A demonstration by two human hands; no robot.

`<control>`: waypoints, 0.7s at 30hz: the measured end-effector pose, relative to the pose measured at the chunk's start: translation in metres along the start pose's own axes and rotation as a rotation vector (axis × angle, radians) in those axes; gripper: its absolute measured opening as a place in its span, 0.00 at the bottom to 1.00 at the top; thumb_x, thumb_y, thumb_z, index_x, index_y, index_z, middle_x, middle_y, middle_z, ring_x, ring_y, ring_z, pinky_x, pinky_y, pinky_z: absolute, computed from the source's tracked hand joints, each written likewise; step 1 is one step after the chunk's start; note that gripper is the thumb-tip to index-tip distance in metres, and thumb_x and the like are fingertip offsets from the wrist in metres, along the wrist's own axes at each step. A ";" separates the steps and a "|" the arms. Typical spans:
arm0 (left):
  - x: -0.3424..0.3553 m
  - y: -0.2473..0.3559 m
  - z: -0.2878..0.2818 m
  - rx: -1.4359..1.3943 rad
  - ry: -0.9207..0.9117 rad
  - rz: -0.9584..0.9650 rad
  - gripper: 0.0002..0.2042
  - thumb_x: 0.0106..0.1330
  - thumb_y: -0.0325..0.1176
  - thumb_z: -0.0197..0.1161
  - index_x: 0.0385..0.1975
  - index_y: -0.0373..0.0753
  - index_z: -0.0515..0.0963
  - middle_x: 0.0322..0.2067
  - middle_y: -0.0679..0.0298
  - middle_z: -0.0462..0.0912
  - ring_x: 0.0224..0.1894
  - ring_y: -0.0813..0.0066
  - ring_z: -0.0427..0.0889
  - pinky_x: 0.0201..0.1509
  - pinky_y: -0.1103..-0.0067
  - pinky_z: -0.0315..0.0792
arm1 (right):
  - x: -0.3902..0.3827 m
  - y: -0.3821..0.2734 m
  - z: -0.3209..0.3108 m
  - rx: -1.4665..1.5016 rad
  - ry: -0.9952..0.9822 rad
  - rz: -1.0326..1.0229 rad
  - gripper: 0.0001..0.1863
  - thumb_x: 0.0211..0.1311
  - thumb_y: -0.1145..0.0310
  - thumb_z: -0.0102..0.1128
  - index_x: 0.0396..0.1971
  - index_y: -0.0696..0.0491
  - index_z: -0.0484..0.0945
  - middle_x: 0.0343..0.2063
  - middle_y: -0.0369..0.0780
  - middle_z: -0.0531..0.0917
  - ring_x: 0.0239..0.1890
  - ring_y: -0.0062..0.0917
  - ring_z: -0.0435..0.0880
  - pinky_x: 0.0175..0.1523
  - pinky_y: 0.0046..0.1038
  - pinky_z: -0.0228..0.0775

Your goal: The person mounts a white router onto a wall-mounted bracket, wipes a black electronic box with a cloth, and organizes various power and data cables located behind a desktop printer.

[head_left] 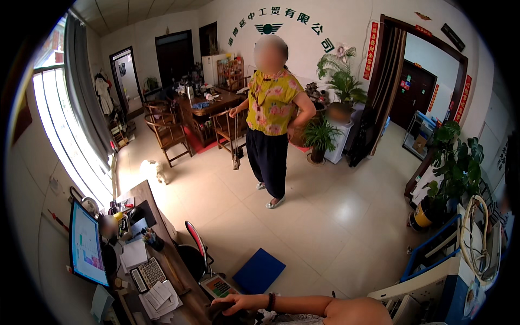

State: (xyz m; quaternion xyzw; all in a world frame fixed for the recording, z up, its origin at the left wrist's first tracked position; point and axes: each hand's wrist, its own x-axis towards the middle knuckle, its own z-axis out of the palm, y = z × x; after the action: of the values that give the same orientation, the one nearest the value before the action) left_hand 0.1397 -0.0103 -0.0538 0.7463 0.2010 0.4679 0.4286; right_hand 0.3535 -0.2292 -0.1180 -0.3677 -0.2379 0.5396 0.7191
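My right hand [232, 304], with a dark bracelet on the wrist, reaches across the bottom of the head view from the right, its fingers closed on a dark thing I cannot make out. Just beside it lies a flat grey item with a colorful panel [215, 287]. The wooden desk [172, 250] to its left holds a monitor [86, 244], a calculator [149, 272], papers [161, 295] and a pen cup [153, 238]. My left hand is not in view.
A person [273, 108] in a yellow floral top stands ahead. A red-and-black chair [200, 241] and blue mat [259, 271] are near the desk. Further back are a white dog [154, 170], wooden table [219, 99], chairs and plants [319, 135]. Office equipment [455, 271] stands at right.
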 end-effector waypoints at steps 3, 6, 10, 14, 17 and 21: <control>-0.005 -0.002 -0.003 0.075 -0.033 -0.112 0.05 0.63 0.19 0.51 0.28 0.37 0.73 0.45 0.50 0.78 0.37 0.65 0.75 0.43 0.75 0.71 | -0.001 0.000 -0.002 -0.066 -0.002 0.011 0.32 0.62 0.63 0.61 0.64 0.55 0.62 0.49 0.31 0.75 0.50 0.12 0.71 0.57 0.18 0.59; -0.004 -0.007 0.000 0.114 -0.071 -0.034 0.07 0.65 0.19 0.50 0.30 0.37 0.74 0.45 0.51 0.78 0.33 0.69 0.75 0.39 0.78 0.71 | -0.005 -0.002 -0.002 -0.023 -0.026 0.027 0.33 0.62 0.64 0.61 0.66 0.54 0.60 0.49 0.30 0.75 0.49 0.12 0.71 0.56 0.18 0.61; -0.001 -0.003 0.013 -0.031 -0.056 0.077 0.04 0.65 0.21 0.53 0.32 0.36 0.75 0.46 0.51 0.78 0.33 0.70 0.76 0.39 0.77 0.72 | -0.008 0.004 -0.003 0.026 -0.002 0.041 0.33 0.63 0.64 0.61 0.65 0.53 0.60 0.48 0.30 0.76 0.49 0.11 0.71 0.55 0.18 0.63; 0.000 -0.007 0.010 -0.166 -0.074 0.057 0.02 0.66 0.24 0.54 0.33 0.36 0.74 0.47 0.51 0.76 0.35 0.68 0.76 0.41 0.76 0.72 | -0.009 -0.003 0.003 -0.049 0.020 0.026 0.32 0.63 0.64 0.61 0.65 0.53 0.61 0.48 0.30 0.76 0.49 0.12 0.72 0.55 0.18 0.62; 0.000 -0.010 0.007 -0.214 -0.100 0.090 0.02 0.66 0.27 0.56 0.33 0.37 0.74 0.47 0.51 0.76 0.36 0.67 0.76 0.44 0.74 0.72 | -0.006 0.009 -0.006 -0.054 0.011 0.027 0.32 0.63 0.63 0.61 0.65 0.53 0.62 0.48 0.30 0.76 0.49 0.12 0.72 0.55 0.18 0.63; -0.001 -0.007 0.005 -0.197 -0.069 0.095 0.05 0.66 0.32 0.58 0.32 0.38 0.73 0.46 0.52 0.75 0.38 0.67 0.76 0.45 0.73 0.71 | -0.004 0.003 0.000 -0.044 -0.031 0.018 0.29 0.63 0.63 0.61 0.62 0.54 0.64 0.47 0.31 0.76 0.48 0.12 0.73 0.55 0.18 0.64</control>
State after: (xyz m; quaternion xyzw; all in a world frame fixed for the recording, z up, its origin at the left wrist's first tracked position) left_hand 0.1446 -0.0097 -0.0608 0.7250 0.1036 0.4790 0.4838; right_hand 0.3505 -0.2325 -0.1199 -0.3771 -0.2574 0.5464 0.7022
